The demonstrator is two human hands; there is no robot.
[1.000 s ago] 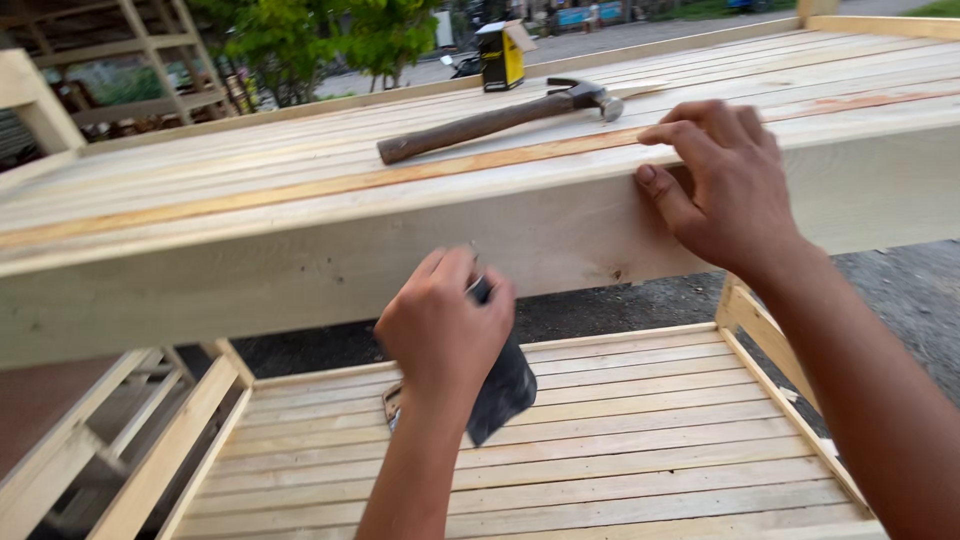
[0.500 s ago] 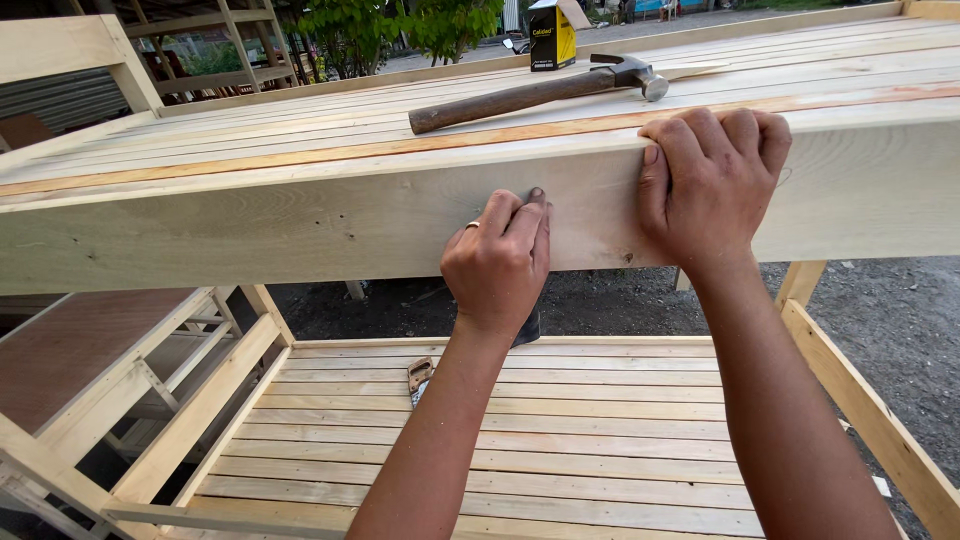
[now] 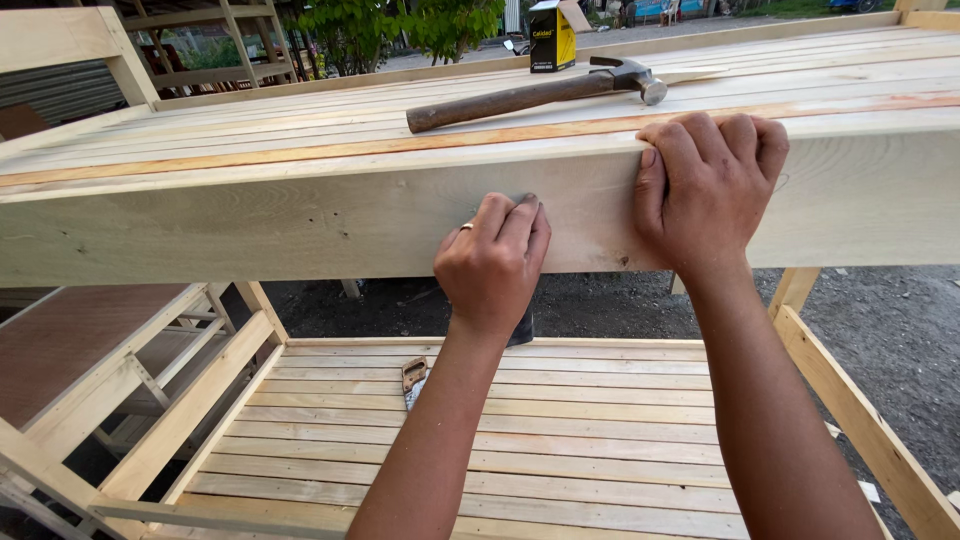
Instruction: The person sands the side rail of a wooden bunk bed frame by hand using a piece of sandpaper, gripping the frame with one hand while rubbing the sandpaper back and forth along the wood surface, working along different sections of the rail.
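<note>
A dark piece of sandpaper (image 3: 521, 325) is pressed against the front face of the pale side rail (image 3: 300, 225) of a wooden bunk frame, near the middle of the rail's length. Most of the sheet is hidden behind the left hand (image 3: 492, 265); only a thin dark edge shows above the fingertips and a corner hangs below the wrist. That hand is closed around the sheet with fingers bent flat against the wood, a ring on 1 finger. The right hand (image 3: 705, 190) lies just beside it, fingers hooked over the rail's top edge and thumb down the front face, gripping the board and nothing else.

On the slatted upper deck (image 3: 250, 140) behind the rail lies a claw hammer (image 3: 530, 95) with a dark wooden handle, and beyond its head stands a small yellow-and-black box (image 3: 551, 37), its top cut off by the frame edge. Below, on the lower slatted deck (image 3: 560, 440), a small object (image 3: 413, 378) rests by the left forearm, too small to identify. Another wooden frame (image 3: 110, 370) stands at lower left, partly cut off.
</note>
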